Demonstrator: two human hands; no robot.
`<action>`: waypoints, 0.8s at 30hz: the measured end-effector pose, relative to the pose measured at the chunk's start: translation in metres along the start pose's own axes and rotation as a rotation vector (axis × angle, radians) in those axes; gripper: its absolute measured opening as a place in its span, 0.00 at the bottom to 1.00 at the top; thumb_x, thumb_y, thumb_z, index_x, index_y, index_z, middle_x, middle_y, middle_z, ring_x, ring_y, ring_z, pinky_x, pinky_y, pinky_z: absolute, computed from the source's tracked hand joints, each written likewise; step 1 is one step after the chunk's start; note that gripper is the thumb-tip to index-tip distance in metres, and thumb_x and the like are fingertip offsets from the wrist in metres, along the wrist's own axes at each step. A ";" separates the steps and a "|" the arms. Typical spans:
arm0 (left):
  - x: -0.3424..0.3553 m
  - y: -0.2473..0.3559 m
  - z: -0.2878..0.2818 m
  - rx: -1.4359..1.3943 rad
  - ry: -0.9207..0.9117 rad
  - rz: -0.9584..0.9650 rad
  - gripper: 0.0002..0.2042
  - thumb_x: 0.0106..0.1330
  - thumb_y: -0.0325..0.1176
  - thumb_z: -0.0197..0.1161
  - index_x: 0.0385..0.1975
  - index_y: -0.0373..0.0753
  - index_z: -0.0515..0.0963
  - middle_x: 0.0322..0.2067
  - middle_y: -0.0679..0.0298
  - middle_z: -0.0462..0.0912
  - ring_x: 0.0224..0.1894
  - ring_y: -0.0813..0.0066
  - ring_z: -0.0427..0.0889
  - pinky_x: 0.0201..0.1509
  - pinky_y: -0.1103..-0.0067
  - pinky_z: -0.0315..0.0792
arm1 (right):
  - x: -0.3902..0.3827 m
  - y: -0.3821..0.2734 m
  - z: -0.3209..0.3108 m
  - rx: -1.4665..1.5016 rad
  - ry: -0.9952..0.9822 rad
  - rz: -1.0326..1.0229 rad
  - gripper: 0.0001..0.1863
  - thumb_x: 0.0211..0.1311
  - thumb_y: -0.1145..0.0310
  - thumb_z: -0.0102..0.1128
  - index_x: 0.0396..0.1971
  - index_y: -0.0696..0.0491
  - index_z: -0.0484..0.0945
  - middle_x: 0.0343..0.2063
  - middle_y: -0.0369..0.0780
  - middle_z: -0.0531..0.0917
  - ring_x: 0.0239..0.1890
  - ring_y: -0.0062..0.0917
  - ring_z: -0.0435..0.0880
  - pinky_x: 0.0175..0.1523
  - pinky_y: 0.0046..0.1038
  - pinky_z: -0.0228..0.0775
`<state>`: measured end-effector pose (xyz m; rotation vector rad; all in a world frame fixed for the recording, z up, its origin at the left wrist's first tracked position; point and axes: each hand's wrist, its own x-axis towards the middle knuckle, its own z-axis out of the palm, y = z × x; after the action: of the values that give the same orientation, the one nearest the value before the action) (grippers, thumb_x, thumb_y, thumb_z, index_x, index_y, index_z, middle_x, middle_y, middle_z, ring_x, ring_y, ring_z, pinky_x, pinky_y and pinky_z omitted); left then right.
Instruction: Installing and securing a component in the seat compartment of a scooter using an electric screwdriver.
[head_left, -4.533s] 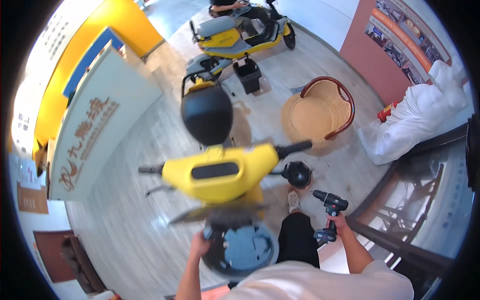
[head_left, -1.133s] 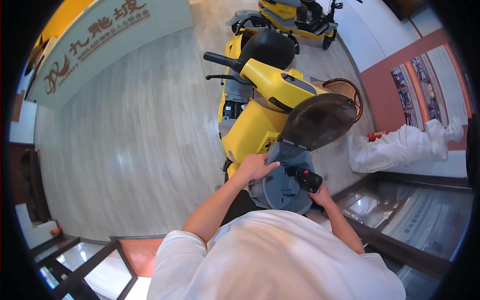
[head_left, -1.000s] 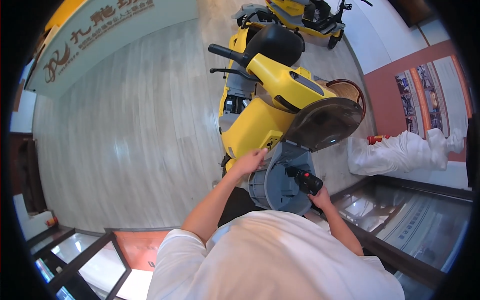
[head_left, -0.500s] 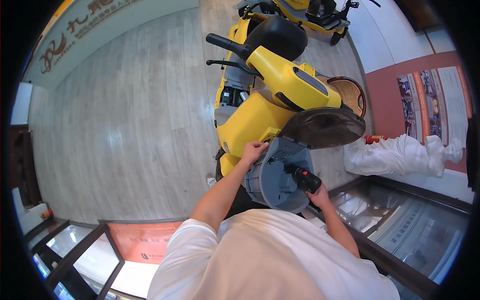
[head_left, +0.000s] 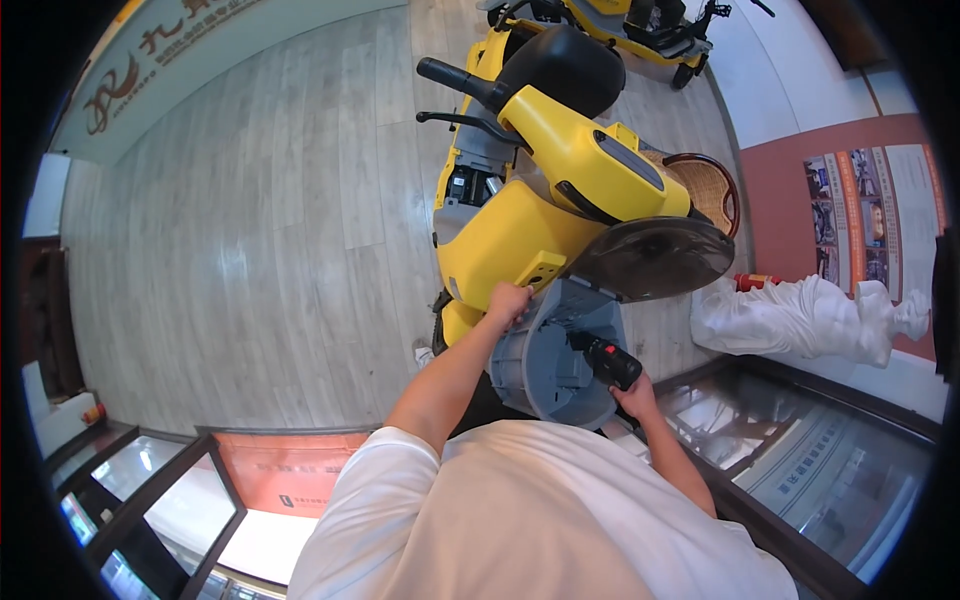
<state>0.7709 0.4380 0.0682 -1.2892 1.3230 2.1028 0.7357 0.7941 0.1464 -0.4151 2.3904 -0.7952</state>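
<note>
Firstly, right hand [head_left: 634, 396]: fingers wrapped round the handle of a black drill [head_left: 616, 366]. Drill: directly ahead of that hand and slightly left, nose inside the bucket. What the nose meets: too dark to tell. Advice: wrist in line with the drill, nose square to the surface, light trigger at first; a slanted push would probably slip.

Bucket [head_left: 508, 368], grey, open-mouthed: left of the right hand, just below and right of the left. Judged likely to twist under the drill's turning, so best braced firmly.

Left hand [head_left: 509, 303]: fingers bent, at the bucket's upper outer edge, just beside a yellow bracket [head_left: 546, 266]. Whether it pinches bracket or bucket: cannot be told. Advice: fingertips clear of the drill's line, steady pressure bringing bucket and bracket flush.

Lid [head_left: 660, 258], dark, round, tipped back: ahead of the right hand, past the bucket's far edge. Seemingly best left well back, out of the drill's way.

Scooter [head_left: 500, 240], yellow: ahead of the left hand, beyond the bracket.

Chair [head_left: 712, 190], woven: farther off, ahead and right of both hands.

Second scooter [head_left: 640, 32]: farthest ahead.
</note>
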 end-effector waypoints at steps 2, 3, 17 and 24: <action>-0.005 0.001 0.000 0.137 0.070 0.038 0.12 0.58 0.38 0.64 0.26 0.32 0.78 0.12 0.59 0.73 0.09 0.70 0.69 0.11 0.74 0.61 | 0.000 -0.003 -0.001 -0.019 -0.019 0.005 0.30 0.37 0.74 0.70 0.46 0.58 0.70 0.38 0.50 0.80 0.45 0.43 0.80 0.51 0.34 0.70; -0.003 0.000 -0.001 0.136 0.074 0.041 0.12 0.58 0.38 0.64 0.26 0.32 0.78 0.12 0.59 0.73 0.09 0.70 0.69 0.11 0.74 0.61 | -0.001 -0.006 -0.001 -0.038 -0.016 0.007 0.29 0.38 0.74 0.69 0.45 0.58 0.70 0.38 0.49 0.80 0.45 0.42 0.80 0.51 0.34 0.70; 0.039 -0.027 0.015 0.176 0.228 0.255 0.25 0.54 0.52 0.66 0.16 0.31 0.78 0.12 0.57 0.77 0.14 0.63 0.76 0.24 0.70 0.70 | 0.004 0.004 -0.002 0.068 0.030 0.066 0.30 0.37 0.75 0.69 0.46 0.59 0.70 0.40 0.48 0.80 0.46 0.38 0.80 0.53 0.32 0.69; 0.027 -0.020 -0.002 0.462 0.191 0.128 0.31 0.60 0.56 0.58 0.40 0.25 0.78 0.35 0.41 0.81 0.40 0.50 0.81 0.47 0.69 0.73 | 0.011 -0.042 -0.016 -0.040 -0.015 0.047 0.27 0.38 0.74 0.68 0.44 0.59 0.69 0.38 0.52 0.79 0.46 0.45 0.78 0.52 0.36 0.69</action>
<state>0.7708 0.4417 0.0344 -1.2459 1.8799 1.6332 0.7221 0.7635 0.1786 -0.3781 2.3962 -0.7224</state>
